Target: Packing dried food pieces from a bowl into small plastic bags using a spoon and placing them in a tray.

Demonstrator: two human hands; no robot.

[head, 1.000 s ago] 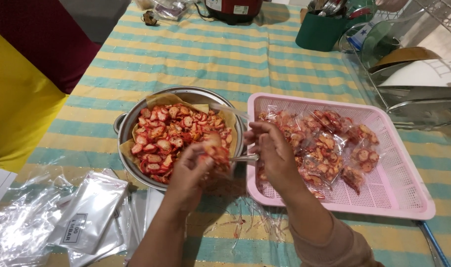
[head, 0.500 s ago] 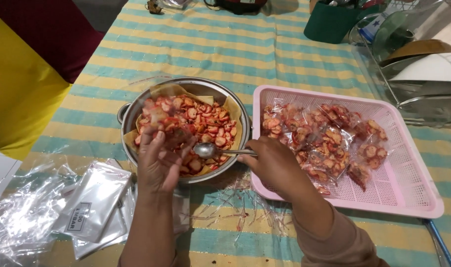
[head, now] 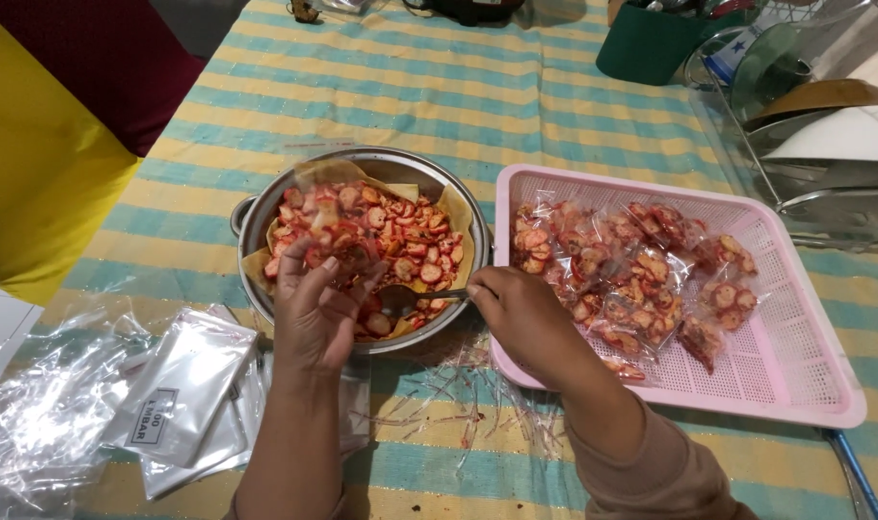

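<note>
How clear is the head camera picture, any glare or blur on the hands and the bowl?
Head view: evenly lit and mostly sharp; left hand slightly soft over the metal bowl; right hand crisp; mild glare on the plastic bags; soft shadows only.

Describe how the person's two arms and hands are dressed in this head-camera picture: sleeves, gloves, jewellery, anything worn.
The left hand is bare, and its forearm is bare down to the picture's lower edge: no sleeve shows. The right hand is bare too, but its forearm wears a snug, plain brownish-pink long sleeve ending at the wrist. No gloves, rings, watch or bracelets are visible on either hand.
</note>
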